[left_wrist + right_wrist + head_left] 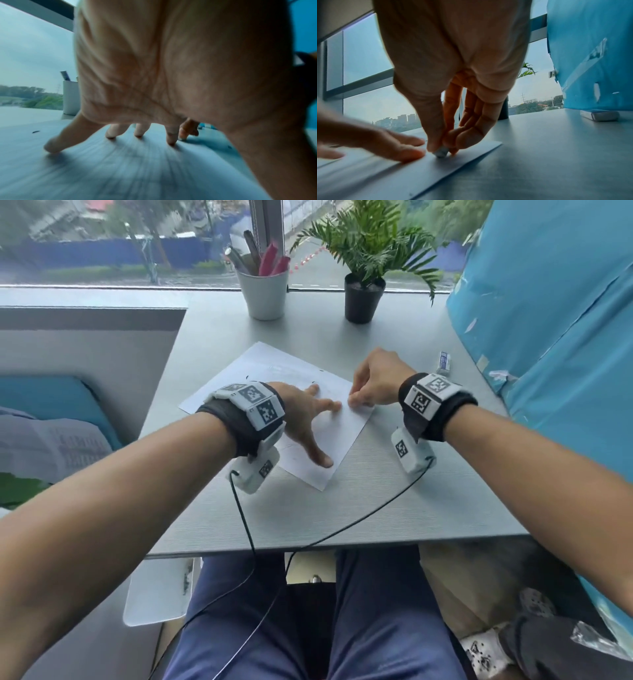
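A sheet of paper [274, 364] lies askew in the middle of the grey tabletop [394, 508], and the left hand [303, 419] presses it flat, fingers spread wide with the tips down on it. Just to its right, the right hand [376, 381] pinches a small grey eraser [441, 152] between thumb and fingers, its tip touching the paper near the right edge. A pen cup [263, 299] and a potted plant [364, 299] stand at the top by the window.

left hand [303, 419]: fingers splayed, pressing down | right hand [376, 380]: fingertips pinched downward
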Demonstrator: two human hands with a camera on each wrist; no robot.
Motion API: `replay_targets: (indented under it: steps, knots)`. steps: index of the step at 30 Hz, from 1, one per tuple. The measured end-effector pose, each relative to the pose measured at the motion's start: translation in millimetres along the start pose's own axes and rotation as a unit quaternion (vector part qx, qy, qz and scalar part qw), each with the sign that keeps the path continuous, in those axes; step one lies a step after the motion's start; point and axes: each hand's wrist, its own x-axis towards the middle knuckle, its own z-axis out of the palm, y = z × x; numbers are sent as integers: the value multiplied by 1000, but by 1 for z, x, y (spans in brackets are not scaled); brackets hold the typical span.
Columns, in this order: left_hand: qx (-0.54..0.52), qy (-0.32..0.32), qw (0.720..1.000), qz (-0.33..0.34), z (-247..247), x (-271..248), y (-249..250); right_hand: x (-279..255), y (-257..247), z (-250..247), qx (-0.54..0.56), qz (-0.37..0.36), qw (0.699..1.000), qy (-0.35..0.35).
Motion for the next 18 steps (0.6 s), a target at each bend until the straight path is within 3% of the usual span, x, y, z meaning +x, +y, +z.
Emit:
replay_targets:
  steps: [3, 5, 12, 16, 18]
  knots:
    - [-76, 87, 992, 48, -6, 10, 1, 2, 1, 1, 2, -2, 1000, 1]
    - [-92, 109, 988, 61, -2, 18, 3, 1, 2, 0, -1, -2, 1000, -6]
    - [-85, 80, 992, 49, 2, 29, 0, 0, 4, -5, -25, 0, 999, 37]
    - [-76, 58, 994, 55, -4, 32, 2, -30, -19, 20, -29, -83, 995, -49]
    - [-70, 52, 995, 50, -5, 31, 3, -23, -11, 13, -31, -77, 994, -65]
